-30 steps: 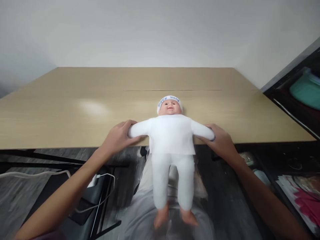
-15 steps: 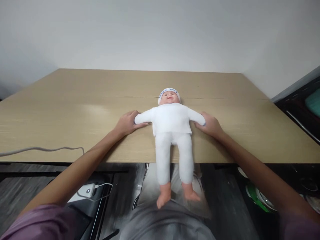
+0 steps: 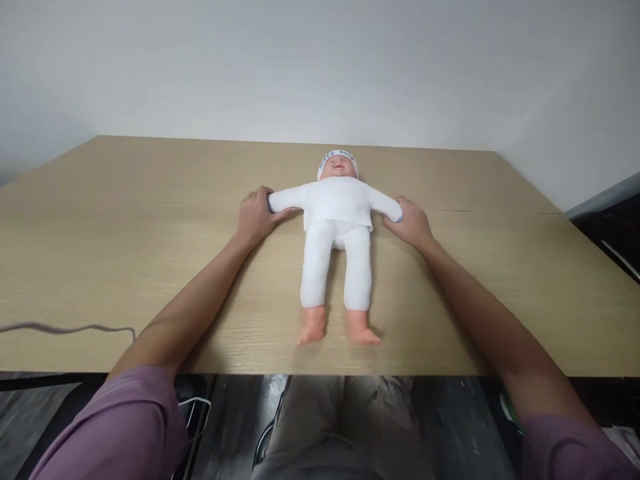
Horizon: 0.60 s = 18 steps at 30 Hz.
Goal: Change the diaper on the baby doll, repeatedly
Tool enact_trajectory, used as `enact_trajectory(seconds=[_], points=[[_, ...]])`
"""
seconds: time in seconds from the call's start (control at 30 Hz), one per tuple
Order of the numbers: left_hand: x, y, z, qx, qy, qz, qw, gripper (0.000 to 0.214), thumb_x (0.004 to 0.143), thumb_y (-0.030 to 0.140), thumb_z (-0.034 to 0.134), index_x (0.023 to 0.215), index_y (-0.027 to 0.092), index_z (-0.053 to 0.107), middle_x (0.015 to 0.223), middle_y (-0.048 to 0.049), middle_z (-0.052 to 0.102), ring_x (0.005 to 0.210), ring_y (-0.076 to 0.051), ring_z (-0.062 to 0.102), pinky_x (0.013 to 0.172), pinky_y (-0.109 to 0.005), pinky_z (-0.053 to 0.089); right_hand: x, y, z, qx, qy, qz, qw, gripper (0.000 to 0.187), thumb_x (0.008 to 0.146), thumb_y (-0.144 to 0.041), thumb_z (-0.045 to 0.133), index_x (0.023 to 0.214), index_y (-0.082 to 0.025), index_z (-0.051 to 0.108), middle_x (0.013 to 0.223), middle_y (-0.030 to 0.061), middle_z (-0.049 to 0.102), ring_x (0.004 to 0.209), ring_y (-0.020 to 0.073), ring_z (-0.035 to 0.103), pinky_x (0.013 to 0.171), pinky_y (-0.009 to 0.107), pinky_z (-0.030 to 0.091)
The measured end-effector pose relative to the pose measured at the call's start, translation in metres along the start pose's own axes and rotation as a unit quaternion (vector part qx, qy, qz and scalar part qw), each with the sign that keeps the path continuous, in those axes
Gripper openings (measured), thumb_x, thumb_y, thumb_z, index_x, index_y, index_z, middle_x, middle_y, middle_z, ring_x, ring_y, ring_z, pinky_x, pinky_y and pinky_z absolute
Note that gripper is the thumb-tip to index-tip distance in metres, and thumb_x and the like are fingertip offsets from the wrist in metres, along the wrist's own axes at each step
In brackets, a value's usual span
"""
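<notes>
A baby doll (image 3: 338,200) in a white top, white trousers and a white cap with blue lettering lies face up on the wooden table (image 3: 150,267). Its head points toward the wall and its bare feet toward me. My left hand (image 3: 256,215) is closed around the end of the doll's sleeve on the left. On the other side my right hand (image 3: 411,221) grips the opposite sleeve end. Both doll arms are stretched out sideways, and its hands are hidden inside my grips.
A grey cable (image 3: 65,329) runs over the table's left front part, passing behind my left forearm. Beyond the far edge rises a pale wall (image 3: 300,67). A dark object (image 3: 615,227) stands beside the table at the right. Below the front edge, a chair frame shows.
The doll has moved farther onto the table, away from me, with both hands holding its arms. Its legs hung past the front edge before and now lie on the tabletop.
</notes>
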State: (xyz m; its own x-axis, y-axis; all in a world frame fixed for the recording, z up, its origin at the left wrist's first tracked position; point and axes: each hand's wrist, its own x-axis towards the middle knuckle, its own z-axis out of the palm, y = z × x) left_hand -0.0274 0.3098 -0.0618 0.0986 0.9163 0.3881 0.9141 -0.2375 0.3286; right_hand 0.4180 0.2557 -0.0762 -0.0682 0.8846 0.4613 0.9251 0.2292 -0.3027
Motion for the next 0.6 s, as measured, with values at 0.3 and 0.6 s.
enact_trajectory(seconds=[0.3,0.6], points=[[0.026,-0.019,0.029,-0.026,0.043,0.011,0.999,0.072,0.097,0.068,0.078,0.143,0.017,0.059,0.144,-0.0218,0.068,0.134,-0.044,0.06,0.115,-0.054,0.045,0.021,0.036,0.024,-0.011,0.039,0.002,0.999,0.062,0.106,-0.062,0.057,0.146,-0.016,0.068,0.138,0.024,0.073,0.122,0.045,0.062,0.107,0.06,0.049],[0.017,-0.019,0.024,-0.036,0.055,0.036,0.997,0.075,0.086,0.046,0.086,0.148,0.018,0.054,0.148,-0.0209,0.065,0.137,-0.044,0.058,0.117,-0.056,0.043,0.017,0.039,0.032,-0.007,0.053,0.004,0.999,0.069,0.09,-0.044,0.069,0.152,-0.015,0.064,0.145,0.0233,0.072,0.13,0.0448,0.062,0.114,0.061,0.048]])
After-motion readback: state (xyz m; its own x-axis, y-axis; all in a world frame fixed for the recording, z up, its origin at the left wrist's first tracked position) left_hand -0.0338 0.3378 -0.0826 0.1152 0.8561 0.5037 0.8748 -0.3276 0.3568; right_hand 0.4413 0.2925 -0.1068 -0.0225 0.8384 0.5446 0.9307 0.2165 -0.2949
